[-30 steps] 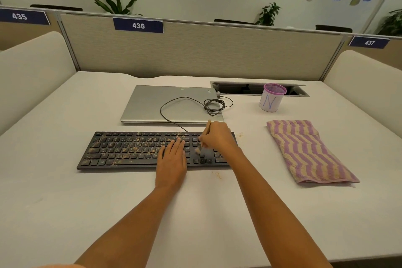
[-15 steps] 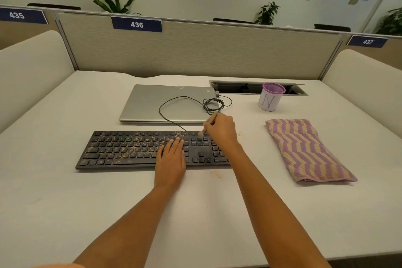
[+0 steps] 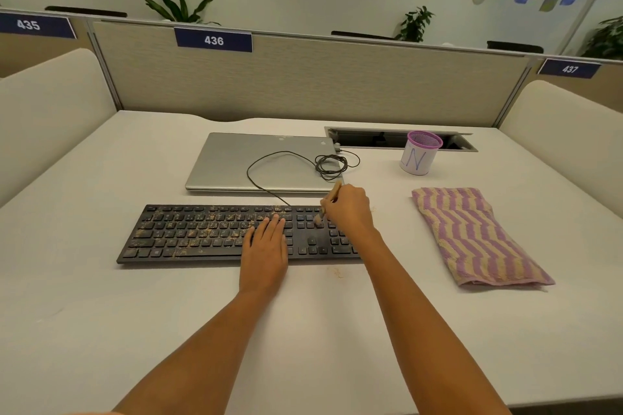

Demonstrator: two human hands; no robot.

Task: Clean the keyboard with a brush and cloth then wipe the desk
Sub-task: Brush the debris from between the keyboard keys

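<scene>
On the white desk (image 3: 101, 313), from the head view, both our bare arms reach forward side by side to the long black keyboard (image 3: 202, 232).

Our left hand (image 3: 264, 251) lies flat on the keys near the middle, with its fingers straight and close together. It holds nothing.

Our right hand (image 3: 349, 209) is curled around a small brush with a light wooden handle (image 3: 336, 189). The soft tip points down and touches the keys on the right part of the keyboard. Tan crumbs cover the left and middle keys.

A folded purple and tan striped cloth (image 3: 472, 236) lies on the desk to the right, apart from the keyboard.

Behind the keyboard is a closed silver laptop (image 3: 242, 162) with a thin black cable (image 3: 332, 163) on it. A white cup with a purple rim (image 3: 419, 153) stands near the back. A beige wall panel (image 3: 303, 77) has a blue sign that says 436 (image 3: 213, 40).
</scene>
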